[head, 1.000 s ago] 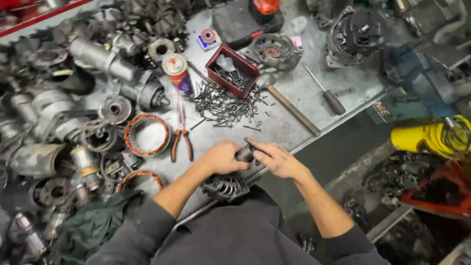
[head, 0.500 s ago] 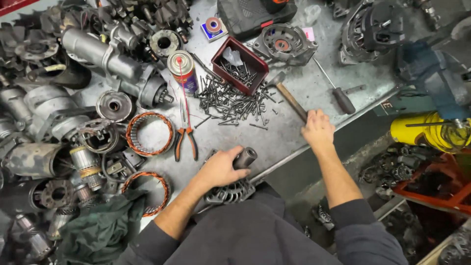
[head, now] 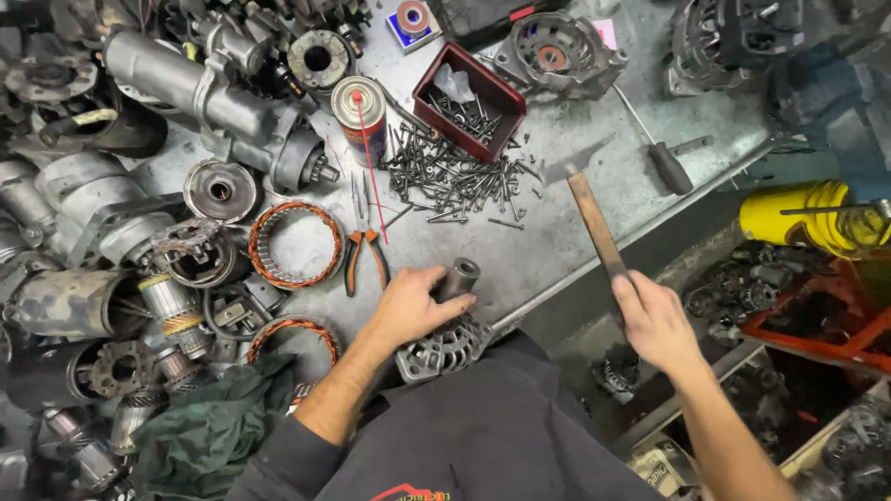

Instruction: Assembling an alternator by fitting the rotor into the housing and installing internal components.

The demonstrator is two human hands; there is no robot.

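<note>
Hammer handle (head: pixel 594 227) and steel sleeve (head: pixel 458 276) are what we have in hand, but going left to right we start with the heap of starter motors (head: pixel 200 88) and armatures (head: pixel 172 306) crowding the left of the bench, pushed aside so the middle stays workable. Two copper-wound stator rings (head: pixel 295 244) lie flat next to them, with orange-handled pliers (head: pixel 364 260) just beside and a red spray can (head: pixel 362 104) lying on its side above. Our left hand (head: pixel 413 304) is curled around the short grey sleeve, fingers closed on it, pinning it upright on the ribbed aluminium alternator housing (head: pixel 445 348) at the bench edge, probably so it stays square to the part under it. Above, loose bolts (head: pixel 455 176) spill from a red tray (head: pixel 469 88), near enough to pick from. Our right hand (head: pixel 654 320) is wrapped shut around the lower end of the wooden handle, raised off the bench with the head (head: pixel 575 165) up and blurred over the grey top, well apart from the sleeve. A screwdriver (head: pixel 670 167) lies further right, and a yellow canister (head: pixel 803 215) sits off the bench.
</note>
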